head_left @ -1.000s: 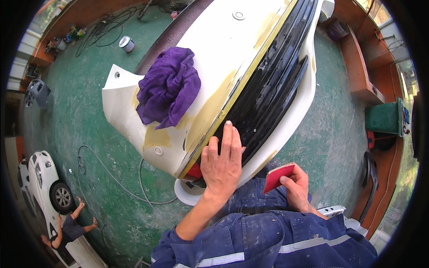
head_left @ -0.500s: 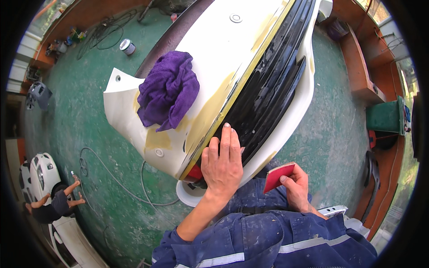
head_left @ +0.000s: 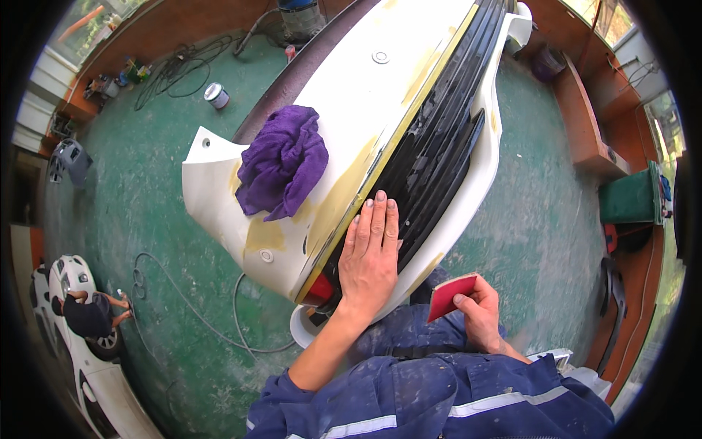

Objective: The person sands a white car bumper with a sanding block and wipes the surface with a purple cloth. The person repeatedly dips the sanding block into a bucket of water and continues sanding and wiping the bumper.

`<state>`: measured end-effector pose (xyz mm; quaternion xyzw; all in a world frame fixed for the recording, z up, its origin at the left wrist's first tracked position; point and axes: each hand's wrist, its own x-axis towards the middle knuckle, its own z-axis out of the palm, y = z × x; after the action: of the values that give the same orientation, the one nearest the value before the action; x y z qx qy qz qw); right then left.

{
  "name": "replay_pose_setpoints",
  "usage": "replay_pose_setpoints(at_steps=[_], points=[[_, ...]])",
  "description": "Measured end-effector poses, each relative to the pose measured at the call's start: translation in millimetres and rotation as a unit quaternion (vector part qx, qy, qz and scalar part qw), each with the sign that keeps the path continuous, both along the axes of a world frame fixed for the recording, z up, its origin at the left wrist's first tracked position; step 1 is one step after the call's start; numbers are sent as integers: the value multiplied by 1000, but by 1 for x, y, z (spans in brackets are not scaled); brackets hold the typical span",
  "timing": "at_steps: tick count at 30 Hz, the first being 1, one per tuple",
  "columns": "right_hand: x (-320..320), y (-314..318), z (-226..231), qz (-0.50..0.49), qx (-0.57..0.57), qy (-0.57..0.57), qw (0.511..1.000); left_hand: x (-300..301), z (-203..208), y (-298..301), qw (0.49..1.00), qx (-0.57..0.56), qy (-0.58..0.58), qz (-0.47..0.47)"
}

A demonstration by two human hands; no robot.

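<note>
A white car bumper [head_left: 351, 95] with yellowish filler patches [head_left: 344, 186] and a black ribbed lower panel [head_left: 431, 157] stretches away in front of me. My left hand [head_left: 369, 263] lies flat on the near end of the black panel, fingers stretched out and holding nothing. Beside it is a red reflector [head_left: 317, 293]. My right hand [head_left: 480, 313] pinches a thin red sanding pad [head_left: 449, 298] with a tan edge, held off the bumper near my waist. A crumpled purple towel [head_left: 284, 162] rests on the bumper's white face.
A white bucket [head_left: 301, 331] stands under the bumper's near end. A grey hose [head_left: 190, 307] loops over the green floor [head_left: 161, 190]. Further left a person [head_left: 89, 313] crouches by a white car [head_left: 110, 388]. A paint can [head_left: 216, 95] stands beyond; a green bin [head_left: 630, 194] is at right.
My left hand's fingers have flattened and drawn closer together on the black panel. The right hand keeps the sanding pad in nearly the same place. The person by the car has changed posture.
</note>
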<state>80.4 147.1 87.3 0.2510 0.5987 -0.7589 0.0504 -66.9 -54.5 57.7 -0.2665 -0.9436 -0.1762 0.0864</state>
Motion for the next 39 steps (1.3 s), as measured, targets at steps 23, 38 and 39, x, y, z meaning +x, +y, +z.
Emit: replay_pose_setpoints(at_steps=[23, 38, 39], points=[[-45, 5, 17, 493, 95, 114, 857, 219, 23, 4, 626, 647, -364, 238], [-185, -7, -22, 207, 700, 362, 580, 343, 5, -45, 566, 647, -214, 464], [-177, -19, -29, 201, 703, 363, 578, 352, 0, -56, 564, 651, -213, 461]])
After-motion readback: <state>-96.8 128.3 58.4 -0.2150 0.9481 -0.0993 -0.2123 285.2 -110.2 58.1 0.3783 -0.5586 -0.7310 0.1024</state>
